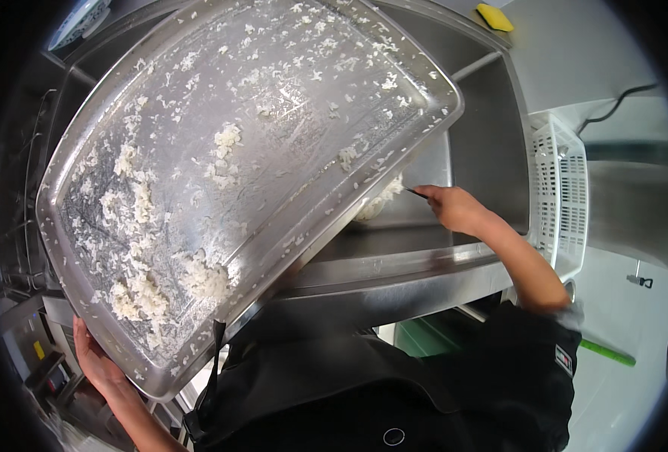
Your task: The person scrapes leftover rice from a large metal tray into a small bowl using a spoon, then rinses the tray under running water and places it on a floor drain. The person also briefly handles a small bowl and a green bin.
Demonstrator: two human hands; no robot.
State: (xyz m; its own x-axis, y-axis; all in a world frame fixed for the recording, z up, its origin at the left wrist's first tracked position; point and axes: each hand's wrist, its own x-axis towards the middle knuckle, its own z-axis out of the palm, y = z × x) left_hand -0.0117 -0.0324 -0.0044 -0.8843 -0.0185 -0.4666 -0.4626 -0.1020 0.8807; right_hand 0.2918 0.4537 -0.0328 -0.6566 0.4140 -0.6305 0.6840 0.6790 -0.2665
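A large metal tray (288, 135) is held tilted over a stainless-steel sink (489, 130). Loose cooked white rice (147, 299) sticks to it, thickest in the lower left corner. My left hand (97, 361) holds the tray by its lower left edge, with part of the fingers hidden behind the rim. To the right, my right hand (458, 209) grips the dark handle (417, 192) of a utensil, whose far end is out of sight. Just left of that handle, more rice (383, 202) shows below the tray's edge, partly covered by the tray; what it rests on cannot be made out.
A white plastic basket (571, 198) stands against the sink's right side. Beyond the sink lies a yellow sponge (495, 17), and a blue-patterned dish (79, 22) is at the upper left. The sink's front rim (390, 288) runs between my body and the basin.
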